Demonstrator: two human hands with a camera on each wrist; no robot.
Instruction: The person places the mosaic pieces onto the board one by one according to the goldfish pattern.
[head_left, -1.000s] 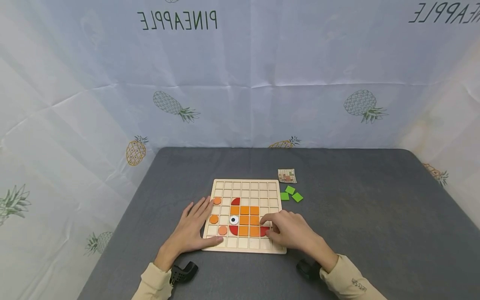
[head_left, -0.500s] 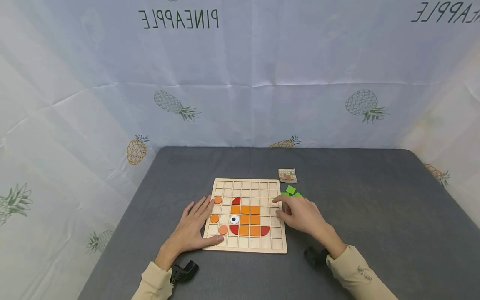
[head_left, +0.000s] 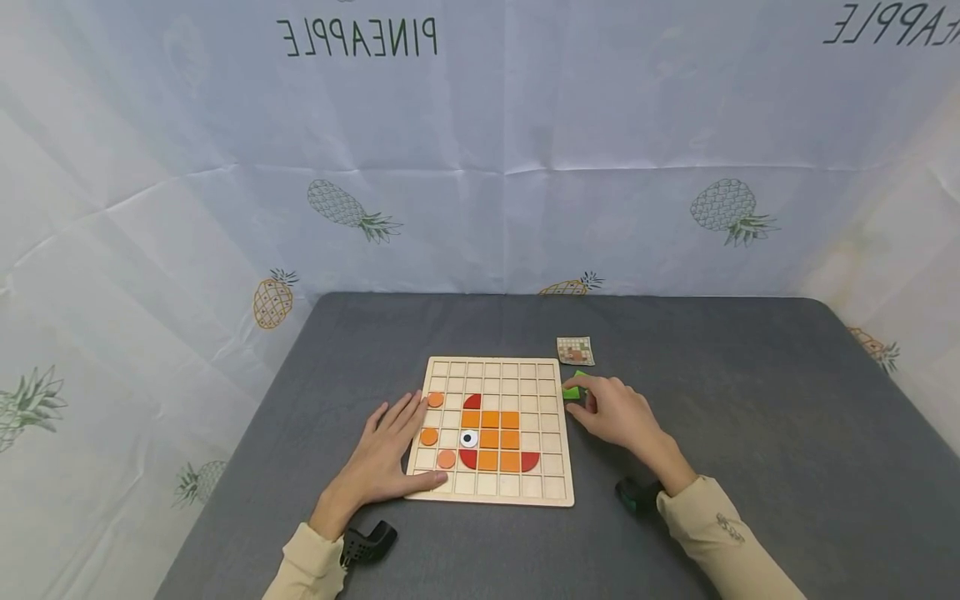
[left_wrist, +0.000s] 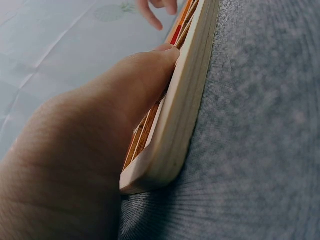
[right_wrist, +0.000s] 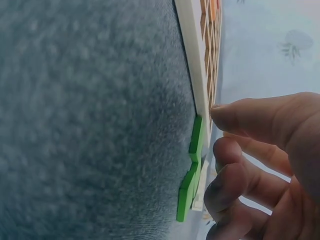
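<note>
The wooden grid board [head_left: 531, 490] lies on the table, holding orange squares [head_left: 489, 439], red quarter-round pieces [head_left: 530, 461], orange discs [head_left: 429, 437] and a white eye piece [head_left: 468, 438]. Spread along the board's left side, my left hand [head_left: 384, 457] rests with straight fingers, its thumb lying over the near edge. My right hand [head_left: 617, 412] hovers over the green square tiles [head_left: 572, 392] at the board's right edge. Thumb and fingers stand apart with nothing between them in the right wrist view, where green tiles [right_wrist: 196, 140] lie against the board. The hand partly hides these tiles in the head view.
A small pattern card [head_left: 575, 351] lies behind the green tiles, near the board's far right corner. Dark grey cloth covers the table [head_left: 720, 358]. A pale curtain [head_left: 480, 125] with pineapple prints hangs behind.
My right hand has left the red piece at the board's lower right and moved away and to the right, over the green tiles. My left hand has stayed in place.
</note>
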